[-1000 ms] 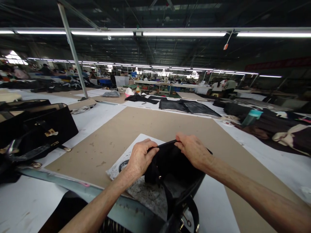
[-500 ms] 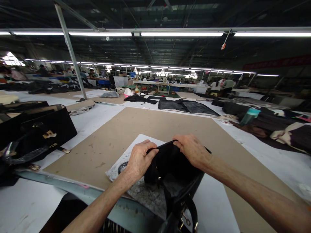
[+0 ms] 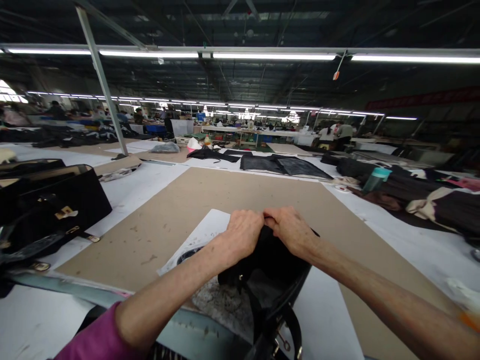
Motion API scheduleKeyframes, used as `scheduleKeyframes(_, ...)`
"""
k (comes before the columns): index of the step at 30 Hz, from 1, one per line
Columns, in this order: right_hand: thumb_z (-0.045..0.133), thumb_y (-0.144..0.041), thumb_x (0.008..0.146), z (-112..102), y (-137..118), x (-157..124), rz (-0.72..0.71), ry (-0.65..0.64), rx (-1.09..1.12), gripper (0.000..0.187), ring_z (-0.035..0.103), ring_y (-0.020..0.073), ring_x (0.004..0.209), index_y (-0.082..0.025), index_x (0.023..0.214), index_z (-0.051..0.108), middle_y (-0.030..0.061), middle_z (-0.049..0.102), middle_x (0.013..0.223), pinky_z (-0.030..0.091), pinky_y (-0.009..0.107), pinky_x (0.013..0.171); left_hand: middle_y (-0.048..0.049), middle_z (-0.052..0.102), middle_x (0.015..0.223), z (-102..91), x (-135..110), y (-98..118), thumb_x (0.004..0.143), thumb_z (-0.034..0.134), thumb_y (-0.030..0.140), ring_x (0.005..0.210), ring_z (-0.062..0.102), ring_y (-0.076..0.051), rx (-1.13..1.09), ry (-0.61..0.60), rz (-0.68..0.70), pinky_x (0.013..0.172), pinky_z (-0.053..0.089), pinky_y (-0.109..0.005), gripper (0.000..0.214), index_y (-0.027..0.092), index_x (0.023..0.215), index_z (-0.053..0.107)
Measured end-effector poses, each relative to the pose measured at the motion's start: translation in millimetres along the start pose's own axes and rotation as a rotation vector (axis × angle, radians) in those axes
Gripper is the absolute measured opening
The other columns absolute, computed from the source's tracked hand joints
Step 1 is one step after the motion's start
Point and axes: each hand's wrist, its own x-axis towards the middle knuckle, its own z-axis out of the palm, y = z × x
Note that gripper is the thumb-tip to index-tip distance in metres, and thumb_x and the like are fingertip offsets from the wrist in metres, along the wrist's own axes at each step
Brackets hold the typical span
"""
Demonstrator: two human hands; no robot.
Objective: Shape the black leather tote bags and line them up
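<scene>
A black handbag [image 3: 279, 265] with gold-coloured metal fittings stands open before me at the table's near edge, and I look down into its dark inside. My left hand [image 3: 244, 232] is closed on the far rim of the bag, its fingers curled over the edge. Right beside it, my right hand [image 3: 288, 229] pinches the same rim, so the two hands nearly touch. The bag's strap and buckles hang on the near side. Beneath the bag lies a white sheet [image 3: 215, 222] with a smudged, stained part [image 3: 225, 305] left of it.
More black handbags [image 3: 75, 195] with gold clasps stand at the left. Brown board [image 3: 165, 210] covers the tabletop. Farther back lie flat black pieces [image 3: 285, 166]. A teal-lidded bottle [image 3: 377, 179] and dark cloth [image 3: 442, 205] are at the right.
My left hand has moved right along the bag's rim until it sits against my right hand. A purple sleeve now shows on the left arm. The view has shifted slightly.
</scene>
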Motion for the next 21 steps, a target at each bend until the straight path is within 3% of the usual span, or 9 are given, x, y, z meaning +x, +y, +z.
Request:
scheduleKeyframes(2, 0.046, -0.019, 0.079, -4, 8, -7, 0.003, 0.1, -0.029, 0.023, 0.056, 0.0168, 0.083, -0.021, 0.099, 0.057, 0.0037, 0.062, 0.092, 0.039, 0.025, 0.07, -0.0114, 0.064, 0.08, 2.7, 8, -1, 0.077, 0.044, 0.015, 0.079, 0.061, -0.024, -0.002, -0.029, 0.015, 0.068, 0.045, -0.033, 0.018, 0.016, 0.086, 0.059)
scheduleKeyframes(4, 0.054, -0.024, 0.074, -9, 18, -17, 0.068, 0.174, -0.103, 0.045, 0.051, 0.0223, 0.099, -0.021, 0.118, 0.045, 0.0067, 0.055, 0.11, 0.038, 0.031, 0.079, -0.0114, 0.065, 0.079, 5.1, 9, -5, 0.079, 0.042, 0.021, 0.079, 0.061, -0.024, -0.014, -0.024, 0.007, 0.066, 0.045, -0.032, 0.019, 0.017, 0.086, 0.06)
scheduleKeyframes(6, 0.062, -0.031, 0.066, -11, 32, -28, 0.201, 0.137, -0.125, 0.065, 0.047, 0.0271, 0.105, -0.019, 0.125, 0.037, 0.0098, 0.052, 0.116, 0.038, 0.036, 0.082, -0.0109, 0.065, 0.078, 5.9, 8, -9, 0.08, 0.042, 0.026, 0.078, 0.062, -0.024, -0.02, -0.007, -0.01, 0.063, 0.045, -0.031, 0.02, 0.018, 0.083, 0.061)
scheduleKeyframes(8, 0.065, -0.035, 0.061, -10, 50, -37, 0.342, 0.023, -0.011, 0.071, 0.051, 0.0271, 0.1, -0.018, 0.124, 0.037, 0.0111, 0.054, 0.113, 0.04, 0.035, 0.079, -0.0101, 0.065, 0.076, 3.9, 7, -10, 0.079, 0.044, 0.027, 0.076, 0.062, -0.025, -0.029, 0.006, -0.007, 0.06, 0.043, -0.029, 0.02, 0.018, 0.08, 0.061)
scheduleKeyframes(10, 0.062, -0.033, 0.062, -8, 69, -41, 0.407, -0.09, 0.154, 0.059, 0.056, 0.023, 0.088, -0.019, 0.117, 0.045, 0.0083, 0.06, 0.105, 0.042, 0.031, 0.073, -0.0085, 0.065, 0.075, -1.7, 6, -10, 0.078, 0.045, 0.026, 0.075, 0.062, -0.023, -0.053, 0.001, 0.016, 0.057, 0.041, -0.027, 0.018, 0.019, 0.078, 0.062)
scheduleKeyframes(14, 0.054, -0.025, 0.066, -12, 100, -41, 0.292, -0.196, 0.317, 0.021, 0.057, 0.0184, 0.073, -0.022, 0.084, 0.064, -0.0013, 0.065, 0.075, 0.041, 0.026, 0.066, -0.0037, 0.062, 0.065, -19.7, 2, -13, 0.076, 0.048, 0.023, 0.064, 0.057, -0.017, -0.134, -0.036, 0.079, 0.053, 0.035, -0.023, 0.015, 0.019, 0.074, 0.062)
scheduleKeyframes(17, 0.054, -0.026, 0.065, -18, 110, -36, 0.19, -0.207, 0.372, 0.015, 0.055, 0.0174, 0.068, -0.021, 0.073, 0.066, -0.0029, 0.062, 0.065, 0.041, 0.026, 0.064, 0.0012, 0.053, 0.056, -26.3, -6, -18, 0.076, 0.048, 0.024, 0.054, 0.049, -0.011, -0.24, -0.049, 0.134, 0.049, 0.031, -0.02, 0.014, 0.019, 0.071, 0.06)
scheduleKeyframes(21, 0.056, -0.026, 0.062, -14, 110, -35, 0.11, -0.227, 0.397, 0.013, 0.053, 0.0166, 0.064, -0.022, 0.069, 0.066, -0.0033, 0.06, 0.059, 0.04, 0.025, 0.062, 0.0031, 0.046, 0.052, -18.0, -22, -24, 0.076, 0.049, 0.027, 0.052, 0.043, -0.009, -0.3, -0.061, 0.129, 0.049, 0.03, -0.018, 0.017, 0.017, 0.065, 0.058)
